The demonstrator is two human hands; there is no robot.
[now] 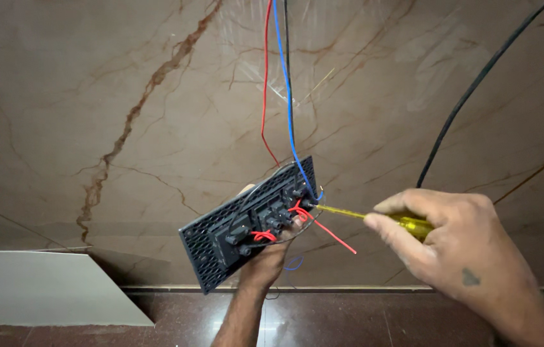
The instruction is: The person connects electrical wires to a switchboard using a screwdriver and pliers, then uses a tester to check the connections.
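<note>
Two hands share the work near the middle of the view: the left hand (260, 260) comes up from the near edge and cups a black switch plate (249, 225) from behind, its fingers mostly hidden by the plate, so the exact hold cannot be read beyond a fingertip showing at the top edge. The plate hangs in the air, tilted, rear side facing the camera, in front of a brown-veined marble wall (124, 96) and above a dark polished floor (349, 318). It looks like light, rigid moulded plastic with a gridded back and a row of raised switch modules; a support from behind with pressure on the edges suits it, since the middle is crowded with terminals and thin wiring. The right hand (458, 247) is clenched around the yellow handle of a screwdriver (375, 218), whose slim tip rests at a terminal near the plate's far right end. A red wire (264, 77), a blue wire (285, 83) and a thin black one drop from above into that end, and short red jumper loops (263, 236) bridge the modules. These wires seem soft and springy; they would likely tug the plate if it were let go, and the small terminals could slip under the tool. A thicker black cable (471, 90) runs off to the upper right, well apart. A pale board (34, 286) leans at the lower left.
</note>
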